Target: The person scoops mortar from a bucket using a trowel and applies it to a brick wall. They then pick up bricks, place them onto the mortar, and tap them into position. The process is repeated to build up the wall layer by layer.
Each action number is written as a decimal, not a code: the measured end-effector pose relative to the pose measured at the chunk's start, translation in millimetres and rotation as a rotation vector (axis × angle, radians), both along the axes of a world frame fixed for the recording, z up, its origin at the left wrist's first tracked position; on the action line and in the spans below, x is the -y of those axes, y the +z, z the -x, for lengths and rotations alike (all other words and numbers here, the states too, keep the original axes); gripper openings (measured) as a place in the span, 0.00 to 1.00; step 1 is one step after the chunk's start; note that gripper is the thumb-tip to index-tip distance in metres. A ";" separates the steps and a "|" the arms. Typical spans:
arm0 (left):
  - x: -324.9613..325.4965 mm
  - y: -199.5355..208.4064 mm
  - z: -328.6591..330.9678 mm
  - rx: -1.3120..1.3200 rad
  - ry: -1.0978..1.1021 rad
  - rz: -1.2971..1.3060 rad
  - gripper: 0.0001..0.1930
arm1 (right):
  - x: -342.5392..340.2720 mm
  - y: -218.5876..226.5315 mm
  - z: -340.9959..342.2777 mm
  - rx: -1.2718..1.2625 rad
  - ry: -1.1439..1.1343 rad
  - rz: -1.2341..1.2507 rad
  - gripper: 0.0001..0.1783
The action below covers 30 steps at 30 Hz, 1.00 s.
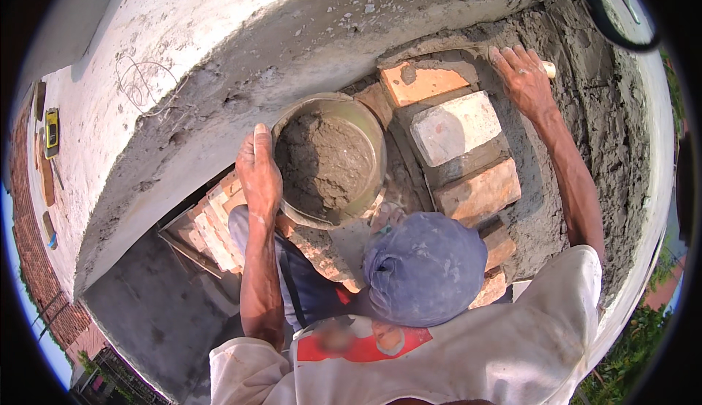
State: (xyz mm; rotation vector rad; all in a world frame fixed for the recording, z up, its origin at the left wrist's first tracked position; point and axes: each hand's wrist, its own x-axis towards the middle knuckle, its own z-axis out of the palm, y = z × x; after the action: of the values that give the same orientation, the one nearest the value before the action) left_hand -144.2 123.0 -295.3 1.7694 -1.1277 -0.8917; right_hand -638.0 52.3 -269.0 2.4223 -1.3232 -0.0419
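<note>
Round olive bucket (pixel 374 142), filled with lumpy grey mortar (pixel 329 156), held by left hand (pixel 259 171); pale handle (pixel 548 69), apparently a trowel's, gripped by right hand (pixel 523 80) at mortar bed's (pixel 614 156) left edge.

No words, numbers or signs can be read here (the yellow tool (pixel 52 133) at left is too small).

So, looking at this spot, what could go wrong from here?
The bucket could tip and spill its mortar: the left hand is against one side, and what supports its base is hidden. The pale brick might get knocked if the right hand, gripping a tool by its pale handle, swings back toward it. The loose wire on the ledge to the left might snag a reaching arm.
</note>
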 end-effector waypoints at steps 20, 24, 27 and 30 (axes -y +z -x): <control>16.4 8.4 32.9 0.090 -0.138 -0.096 0.25 | 23.3 2.1 -0.4 -0.131 -0.075 0.052 0.23; 7.1 16.0 11.3 0.084 -0.090 -0.057 0.25 | 7.8 31.6 -21.3 -0.086 -0.168 0.061 0.21; -2.0 -5.3 -19.5 0.067 -0.015 0.010 0.25 | -33.5 48.7 -32.3 0.025 -0.289 -0.036 0.16; 2.5 -11.7 -16.7 0.031 -0.031 -0.008 0.24 | -58.6 34.9 -55.8 0.110 -0.169 -0.154 0.16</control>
State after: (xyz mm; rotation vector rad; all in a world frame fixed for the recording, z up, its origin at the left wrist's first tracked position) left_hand -127.4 120.5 -306.9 1.7817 -1.1763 -0.8912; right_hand -582.2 110.9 -234.1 2.4622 -1.6268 -0.0586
